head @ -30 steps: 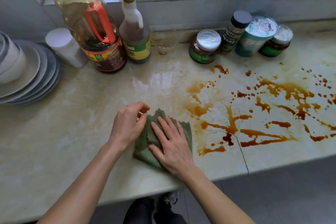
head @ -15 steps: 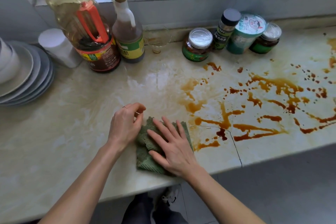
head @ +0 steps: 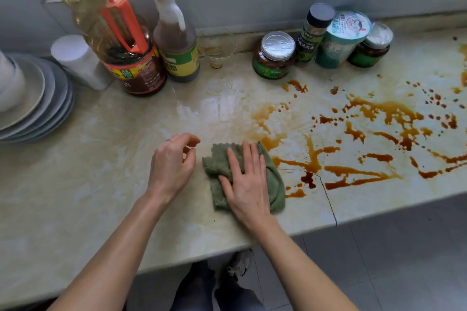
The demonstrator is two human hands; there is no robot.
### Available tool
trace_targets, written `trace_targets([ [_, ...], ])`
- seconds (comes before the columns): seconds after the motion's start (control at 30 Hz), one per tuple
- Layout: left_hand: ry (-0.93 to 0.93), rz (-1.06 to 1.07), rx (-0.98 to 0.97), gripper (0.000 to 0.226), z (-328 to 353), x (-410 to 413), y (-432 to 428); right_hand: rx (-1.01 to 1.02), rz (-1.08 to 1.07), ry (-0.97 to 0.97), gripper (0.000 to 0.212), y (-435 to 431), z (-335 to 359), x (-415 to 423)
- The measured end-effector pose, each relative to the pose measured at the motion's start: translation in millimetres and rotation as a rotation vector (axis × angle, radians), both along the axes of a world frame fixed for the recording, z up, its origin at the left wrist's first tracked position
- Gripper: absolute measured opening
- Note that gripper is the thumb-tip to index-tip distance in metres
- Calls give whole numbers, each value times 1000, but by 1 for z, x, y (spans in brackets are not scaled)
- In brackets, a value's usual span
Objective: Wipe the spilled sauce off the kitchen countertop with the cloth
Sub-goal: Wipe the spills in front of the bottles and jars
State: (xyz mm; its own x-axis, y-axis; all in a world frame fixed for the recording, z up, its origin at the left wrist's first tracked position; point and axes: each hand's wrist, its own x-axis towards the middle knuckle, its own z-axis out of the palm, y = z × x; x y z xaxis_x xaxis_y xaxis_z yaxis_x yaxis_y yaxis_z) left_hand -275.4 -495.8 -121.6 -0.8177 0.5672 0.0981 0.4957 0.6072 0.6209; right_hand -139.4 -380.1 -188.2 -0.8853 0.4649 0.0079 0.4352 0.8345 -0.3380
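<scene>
A green cloth lies crumpled on the pale marble countertop, near its front edge. My right hand presses flat on the cloth, fingers spread and pointing away from me. Just left of the cloth, my left hand hovers with loosely curled fingers, holding nothing and not touching it. Brown spilled sauce starts right at the cloth's right edge. From there it spreads in streaks and drops across the counter to the right side of the view.
Along the back wall stand a big oil bottle, a vinegar bottle, a small glass and several jars. Stacked plates and a white container sit at the left. A crack runs through the counter near the cloth.
My left hand has let go of the cloth and lifted away to the left. My right hand has slid the cloth rightwards to the edge of the sauce.
</scene>
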Motion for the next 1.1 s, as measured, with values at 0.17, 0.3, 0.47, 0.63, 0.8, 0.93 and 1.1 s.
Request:
trace_targets([
  [0.17, -12, -6, -42, 22, -9, 4, -1, -26, 227, 9, 64, -8, -2, 26],
  [0.3, -7, -32, -93, 28, -9, 4, -1, -15, 120, 8, 63, 42, 0, 22],
  [0.47, 14, 2, -157, 33, -11, -9, -14, -50, 8, 44, 64, 41, 1, 32],
  [0.63, -4, 9, -155, 32, -12, -9, -13, -7, 178, 0, 59, 32, -2, 40],
  [0.8, -99, -81, -156, 30, -3, 12, 7, -116, 67, 75, 67, 37, 16, 33],
  [0.93, -224, -208, -313, 54, -4, 37, 29, -99, -219, 198, 59, 52, 32, 40],
  [1.1, -201, -209, -418, 32, -8, 47, 58, -21, -291, 20, 39, 69, 29, 23],
])
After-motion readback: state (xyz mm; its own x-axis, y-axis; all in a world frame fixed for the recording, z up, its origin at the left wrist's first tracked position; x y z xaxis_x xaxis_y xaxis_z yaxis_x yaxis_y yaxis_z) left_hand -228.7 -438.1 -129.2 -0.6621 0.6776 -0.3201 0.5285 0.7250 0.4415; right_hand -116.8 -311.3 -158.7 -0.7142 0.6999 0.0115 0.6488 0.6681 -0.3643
